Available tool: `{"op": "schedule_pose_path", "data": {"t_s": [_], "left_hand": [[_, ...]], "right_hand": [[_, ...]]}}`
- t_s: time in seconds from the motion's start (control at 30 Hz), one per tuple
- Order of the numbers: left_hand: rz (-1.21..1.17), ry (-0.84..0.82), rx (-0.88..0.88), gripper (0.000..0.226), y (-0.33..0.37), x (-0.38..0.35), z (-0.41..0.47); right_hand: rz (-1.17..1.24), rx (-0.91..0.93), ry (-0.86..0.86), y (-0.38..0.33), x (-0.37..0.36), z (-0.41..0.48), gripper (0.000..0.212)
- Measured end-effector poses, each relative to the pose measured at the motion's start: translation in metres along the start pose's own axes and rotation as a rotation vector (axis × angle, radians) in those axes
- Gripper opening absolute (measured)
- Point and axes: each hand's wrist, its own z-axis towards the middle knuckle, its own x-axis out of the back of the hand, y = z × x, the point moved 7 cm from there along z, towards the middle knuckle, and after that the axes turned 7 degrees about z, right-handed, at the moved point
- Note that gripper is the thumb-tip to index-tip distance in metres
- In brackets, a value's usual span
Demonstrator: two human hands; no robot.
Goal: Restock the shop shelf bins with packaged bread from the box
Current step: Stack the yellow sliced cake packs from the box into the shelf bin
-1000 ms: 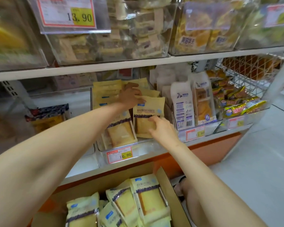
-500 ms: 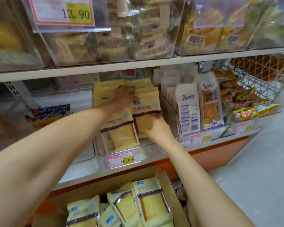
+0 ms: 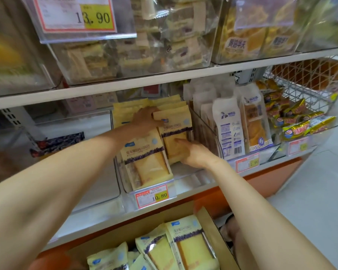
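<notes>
In the clear bin (image 3: 191, 180), the bread pack (image 3: 174, 133) — left hand (image 3: 145, 120) fingers pinching its top corner, right hand (image 3: 195, 153) fingers grasping its bottom

Up at eleven o'clock you have a red-bordered price tag (image 3: 76, 15) reading 13.90, and a smaller tag (image 3: 154, 195) reading 10.80 sits near six o'clock. At three o'clock white pouches (image 3: 228, 129) with barcodes stand upright. Further out the same way, gold-wrapped snacks (image 3: 300, 125) lie heaped below a white wire basket (image 3: 300, 90) at two o'clock. At one o'clock you see orange-printed packs (image 3: 248, 36) behind clear plastic. At nine o'clock a dark blue pack (image 3: 57, 143) lies alone. Pale floor (image 3: 310, 191) spreads at four o'clock, beside an orange base panel (image 3: 271, 176)
</notes>
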Motion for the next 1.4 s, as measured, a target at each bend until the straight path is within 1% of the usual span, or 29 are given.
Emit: {"op": "schedule_pose_path", "data": {"t_s": [0.03, 0.1, 0.27, 0.33, 0.43, 0.53, 0.63, 0.77, 0.83, 0.9, 1.0, 1.1, 1.17, 1.27, 1.33, 1.4], "left_hand": [[-0.013, -0.011, 0.000, 0.062, -0.003, -0.002, 0.001], [-0.068, 0.022, -0.012, 0.066, -0.006, -0.004, 0.003], [-0.123, 0.127, -0.034, 0.061, -0.011, -0.005, 0.009], [-0.149, 0.139, -0.035, 0.064, -0.012, -0.005, 0.011], [-0.179, 0.145, -0.034, 0.066, -0.013, -0.005, 0.014], [-0.287, 0.135, -0.014, 0.064, -0.017, -0.002, 0.017], [-0.243, 0.126, -0.033, 0.063, -0.018, 0.000, 0.016], [-0.204, 0.078, -0.035, 0.062, -0.016, 0.002, 0.014], [-0.177, 0.062, -0.027, 0.055, -0.014, 0.007, 0.012], [-0.137, 0.113, -0.027, 0.045, -0.012, 0.016, 0.007], [-0.076, 0.210, -0.078, 0.032, -0.007, 0.032, -0.013], [-0.121, 0.255, -0.173, 0.022, 0.005, 0.044, -0.050], [-0.166, 0.262, -0.198, 0.021, 0.012, 0.051, -0.084], [-0.214, 0.265, -0.202, 0.021, 0.008, 0.058, -0.127], [-0.234, 0.254, -0.178, 0.020, 0.003, 0.061, -0.152], [-0.206, 0.246, -0.167, 0.019, -0.002, 0.061, -0.175]], "right_hand": [[0.009, 0.017, -0.013, -0.001, 0.001, 0.001, 0.070], [0.029, 0.045, -0.039, -0.003, 0.000, 0.004, 0.072], [0.057, 0.061, -0.073, -0.001, -0.004, 0.013, 0.081], [0.047, 0.063, -0.059, -0.001, -0.006, 0.016, 0.079], [-0.023, 0.052, 0.034, -0.004, -0.002, 0.021, 0.069], [-0.118, 0.067, 0.066, -0.011, 0.001, 0.019, 0.065], [-0.164, 0.067, -0.005, -0.013, -0.003, 0.015, 0.070], [-0.103, 0.084, -0.075, -0.012, -0.008, 0.013, 0.076], [-0.052, 0.098, -0.089, -0.013, -0.007, 0.011, 0.078], [-0.038, 0.094, -0.082, -0.013, -0.006, 0.012, 0.078], [-0.006, 0.080, -0.011, -0.014, 0.001, 0.013, 0.071], [0.152, 0.146, 0.081, -0.025, 0.013, 0.004, 0.063], [0.247, 0.225, 0.168, -0.034, 0.022, -0.009, 0.059], [0.262, 0.303, 0.274, -0.040, 0.024, -0.029, 0.055], [0.255, 0.302, 0.297, -0.038, 0.020, -0.040, 0.052], [0.283, 0.315, 0.298, -0.038, 0.017, -0.053, 0.050]]}}
